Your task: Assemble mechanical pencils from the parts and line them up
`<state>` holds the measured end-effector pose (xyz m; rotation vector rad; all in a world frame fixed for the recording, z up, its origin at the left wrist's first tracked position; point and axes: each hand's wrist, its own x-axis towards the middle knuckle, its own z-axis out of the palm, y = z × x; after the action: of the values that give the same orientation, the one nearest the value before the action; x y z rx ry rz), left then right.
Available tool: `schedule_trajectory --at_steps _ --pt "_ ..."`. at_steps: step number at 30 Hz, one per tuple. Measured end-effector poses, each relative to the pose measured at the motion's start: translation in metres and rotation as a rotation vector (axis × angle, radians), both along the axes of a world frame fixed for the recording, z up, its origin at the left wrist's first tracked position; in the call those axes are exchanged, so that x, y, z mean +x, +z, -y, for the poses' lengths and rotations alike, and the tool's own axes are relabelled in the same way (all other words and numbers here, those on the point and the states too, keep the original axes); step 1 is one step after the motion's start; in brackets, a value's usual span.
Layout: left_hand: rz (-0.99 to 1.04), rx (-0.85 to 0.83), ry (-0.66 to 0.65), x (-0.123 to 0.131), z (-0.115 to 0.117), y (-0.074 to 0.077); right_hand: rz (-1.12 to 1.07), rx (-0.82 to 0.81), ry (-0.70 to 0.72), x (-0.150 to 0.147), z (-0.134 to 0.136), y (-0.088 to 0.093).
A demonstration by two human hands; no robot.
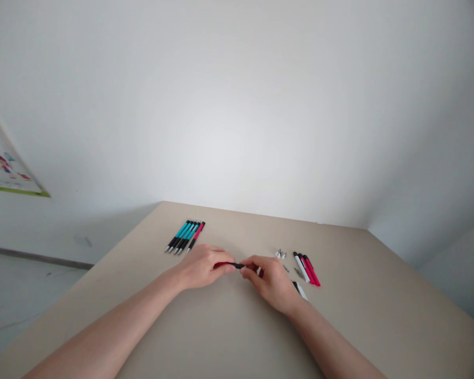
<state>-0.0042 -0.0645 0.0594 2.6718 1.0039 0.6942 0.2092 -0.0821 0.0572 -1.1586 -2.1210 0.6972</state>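
The left hand [201, 267] and right hand [273, 281] meet at lower centre of the frame, just above the flat beige desk [221, 337]. Between them is a slim red-and-black plastic pen [229, 265], held roughly level. The left hand's fingers are closed around its red end; the right hand's fingers pinch its black end.

Up and left of the hands, a row of teal-and-black pens [183, 236], with one pink-red pen at its right edge, lies on the desk. Right of the hands lie small silver metal tips [280, 254] and loose red and white pen barrels [307, 269]. A printed wall poster [3, 163] shows at the left edge.
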Motion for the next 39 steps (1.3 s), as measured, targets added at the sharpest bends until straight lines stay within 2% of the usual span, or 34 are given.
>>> schedule_trajectory --at_steps 6,10,13,17,20,33,39 --pt "-0.031 0.018 0.016 -0.002 -0.002 -0.003 0.034 0.081 -0.070 0.008 -0.004 0.005" --pt "-0.019 0.018 0.026 -0.002 -0.003 -0.004 0.060 0.215 -0.383 0.035 -0.020 0.007" --pt "-0.018 0.019 0.033 -0.003 -0.003 -0.004 0.109 0.238 -0.610 0.056 -0.035 0.005" --pt "-0.031 0.023 0.037 -0.003 -0.003 -0.004 0.243 0.211 -0.740 0.071 -0.044 0.000" --pt "-0.053 0.031 0.045 -0.003 -0.003 -0.004 0.320 0.193 -0.760 0.073 -0.045 -0.003" --pt "-0.070 0.027 0.016 -0.002 -0.003 0.002 0.470 0.049 -0.645 0.075 -0.045 -0.007" --pt "-0.086 0.024 0.023 -0.003 -0.004 -0.002 0.495 -0.010 -0.643 0.075 -0.046 -0.007"
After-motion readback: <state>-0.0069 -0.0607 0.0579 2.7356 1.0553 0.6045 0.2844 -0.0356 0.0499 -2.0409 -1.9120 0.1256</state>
